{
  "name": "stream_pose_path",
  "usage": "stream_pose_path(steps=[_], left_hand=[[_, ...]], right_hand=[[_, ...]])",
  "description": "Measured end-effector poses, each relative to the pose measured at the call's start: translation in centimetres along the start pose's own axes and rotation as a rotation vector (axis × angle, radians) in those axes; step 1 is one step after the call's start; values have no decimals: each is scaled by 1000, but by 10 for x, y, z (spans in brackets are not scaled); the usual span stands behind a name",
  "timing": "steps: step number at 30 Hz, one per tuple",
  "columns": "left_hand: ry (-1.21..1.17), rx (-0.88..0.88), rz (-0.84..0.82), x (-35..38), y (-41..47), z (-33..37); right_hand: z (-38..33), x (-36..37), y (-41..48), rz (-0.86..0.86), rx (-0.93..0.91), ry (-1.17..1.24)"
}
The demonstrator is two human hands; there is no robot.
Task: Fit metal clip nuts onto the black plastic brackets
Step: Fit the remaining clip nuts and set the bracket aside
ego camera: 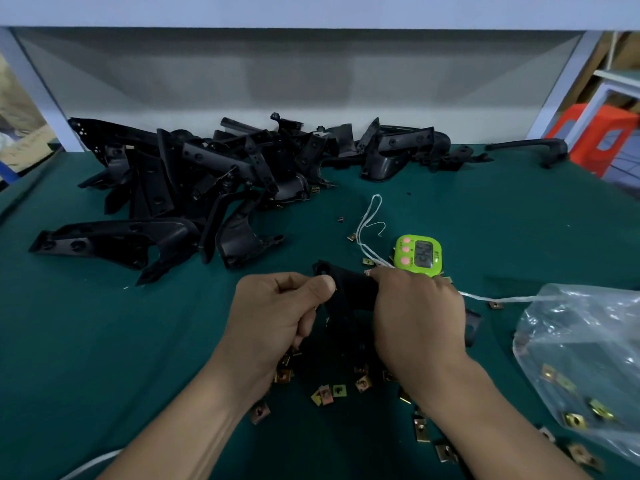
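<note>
Both my hands hold one black plastic bracket (349, 292) above the green table, near its front middle. My left hand (277, 313) has its fingers curled, and its thumb and forefinger pinch the bracket's left edge. My right hand (419, 317) grips the bracket's right side from above and hides most of it. Whether a clip nut sits under my left thumb I cannot tell. Several brass-coloured clip nuts (327, 393) lie loose on the cloth below my hands. A large pile of black brackets (194, 178) fills the back left of the table.
A green digital timer (419, 254) stands just behind my right hand, with a white string (370, 220) running from it. A clear plastic bag (585, 358) with more clip nuts lies at the right. The green table (86, 341) ends at a grey back panel.
</note>
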State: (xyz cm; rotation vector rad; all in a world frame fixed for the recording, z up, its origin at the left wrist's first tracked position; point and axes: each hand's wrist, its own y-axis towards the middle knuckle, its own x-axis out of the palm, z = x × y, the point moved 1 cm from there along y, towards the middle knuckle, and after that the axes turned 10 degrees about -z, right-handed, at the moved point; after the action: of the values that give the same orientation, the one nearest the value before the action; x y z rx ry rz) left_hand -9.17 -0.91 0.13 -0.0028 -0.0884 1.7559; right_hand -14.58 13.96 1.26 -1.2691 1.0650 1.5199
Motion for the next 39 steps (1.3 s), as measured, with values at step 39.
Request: stream_pose_path(steps=[39], left_hand=[[939,165,-570,3,-9,0]], right_hand=[[34,17,18,21,34,366]])
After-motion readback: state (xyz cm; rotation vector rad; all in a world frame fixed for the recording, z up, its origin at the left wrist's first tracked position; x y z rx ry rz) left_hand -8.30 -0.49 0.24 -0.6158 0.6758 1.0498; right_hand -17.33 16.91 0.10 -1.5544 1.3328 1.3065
